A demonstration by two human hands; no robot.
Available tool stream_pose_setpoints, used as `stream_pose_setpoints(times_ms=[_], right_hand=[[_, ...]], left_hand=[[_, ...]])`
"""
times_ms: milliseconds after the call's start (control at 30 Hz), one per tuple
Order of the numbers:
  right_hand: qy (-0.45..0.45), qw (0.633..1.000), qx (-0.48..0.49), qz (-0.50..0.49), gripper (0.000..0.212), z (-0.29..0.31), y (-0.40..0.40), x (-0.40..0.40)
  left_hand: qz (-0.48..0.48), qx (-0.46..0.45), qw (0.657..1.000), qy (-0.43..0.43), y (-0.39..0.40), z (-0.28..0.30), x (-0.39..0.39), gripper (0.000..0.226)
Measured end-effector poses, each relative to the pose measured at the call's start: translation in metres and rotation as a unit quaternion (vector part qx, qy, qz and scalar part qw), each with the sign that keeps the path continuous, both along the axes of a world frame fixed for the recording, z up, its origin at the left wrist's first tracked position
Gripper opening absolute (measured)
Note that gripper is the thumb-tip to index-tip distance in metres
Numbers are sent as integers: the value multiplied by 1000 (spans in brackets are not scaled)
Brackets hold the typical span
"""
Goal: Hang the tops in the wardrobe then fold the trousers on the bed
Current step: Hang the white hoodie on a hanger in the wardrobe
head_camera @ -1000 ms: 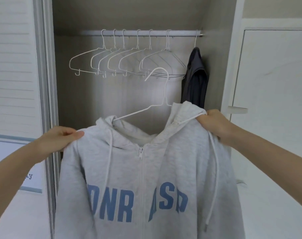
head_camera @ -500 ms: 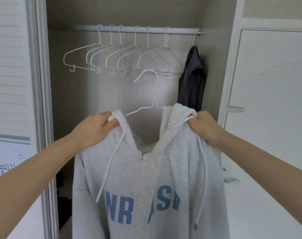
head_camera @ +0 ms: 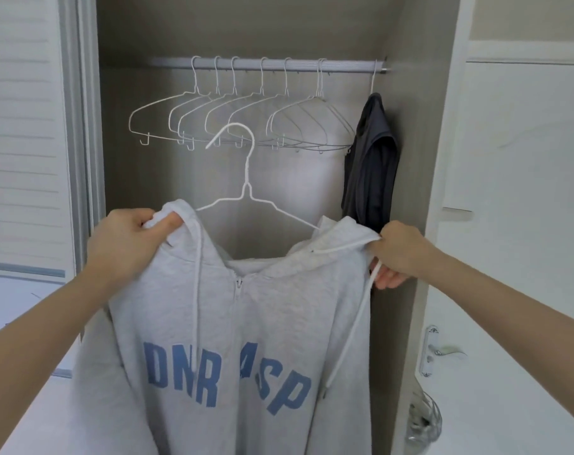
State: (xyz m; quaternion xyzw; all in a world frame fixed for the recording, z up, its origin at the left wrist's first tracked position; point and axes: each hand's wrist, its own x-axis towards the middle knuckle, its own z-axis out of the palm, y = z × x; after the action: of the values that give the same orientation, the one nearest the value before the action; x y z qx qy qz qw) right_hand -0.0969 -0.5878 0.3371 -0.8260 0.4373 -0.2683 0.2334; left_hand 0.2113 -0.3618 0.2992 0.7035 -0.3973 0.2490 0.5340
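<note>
Hoodie on hanger — left hand, right hand fingers pinch shoulders.

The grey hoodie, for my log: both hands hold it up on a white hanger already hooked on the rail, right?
Not hooked. In the head view the white hanger in the grey hoodie hangs below the rail; left hand and right hand hold it up.

Both bare arms are stretched forward and upward from the lower corners. The left hand is raised at chest height, its fingers curled and pinched round grey fabric. The right hand is held level with it, fingers clenched on cloth
</note>
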Motion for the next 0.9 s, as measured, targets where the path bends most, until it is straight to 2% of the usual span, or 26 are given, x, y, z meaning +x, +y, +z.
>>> stream_pose_setpoints(times_ms=[67, 100, 167, 200, 300, 367, 433, 500, 600, 700, 800, 900], right_hand=[[-90, 995, 27, 28, 26, 0, -3, 8], [-95, 993, 50, 57, 25, -2, -4, 10], [-48, 991, 76, 98, 22, -9, -7, 7], [-30, 994, 55, 92, 23, -10, -9, 5], [-40, 997, -10, 66, 43, -6, -7, 8], [-28, 991, 51, 119, 54, -5, 6, 15], [-46, 971, 169, 166, 61, -6, 19, 23], [-93, 962, 198, 161, 69, -3, 24, 23], [-153, 954, 181, 184, 66, 5, 32, 13], [-123, 964, 118, 202, 65, 8, 43, 9], [-109, 974, 63, 189, 48, 13, 54, 10], [-162, 971, 77, 157, 37, 22, 61, 5]], left_hand=[[-21, -6, 999, 27, 2, 3, 0, 55], [-23, -9, 999, 39, 3, 4, 1, 56], [-33, -7, 998, 59, 7, 4, 5, 59], [-42, -6, 997, 70, 9, 3, 7, 58], [-68, 0, 993, 92, 9, 2, 8, 58], [-72, 2, 993, 93, 2, 3, 3, 62], [-75, 7, 992, 97, -4, 5, -2, 74], [-79, 7, 992, 100, -9, 9, -1, 75], [-107, 11, 988, 111, -17, 16, 1, 64], [-115, 21, 986, 120, -39, 23, 7, 56], [-94, 43, 987, 123, -68, 29, 4, 56], [-88, 114, 987, 69, -92, 35, -9, 53]])
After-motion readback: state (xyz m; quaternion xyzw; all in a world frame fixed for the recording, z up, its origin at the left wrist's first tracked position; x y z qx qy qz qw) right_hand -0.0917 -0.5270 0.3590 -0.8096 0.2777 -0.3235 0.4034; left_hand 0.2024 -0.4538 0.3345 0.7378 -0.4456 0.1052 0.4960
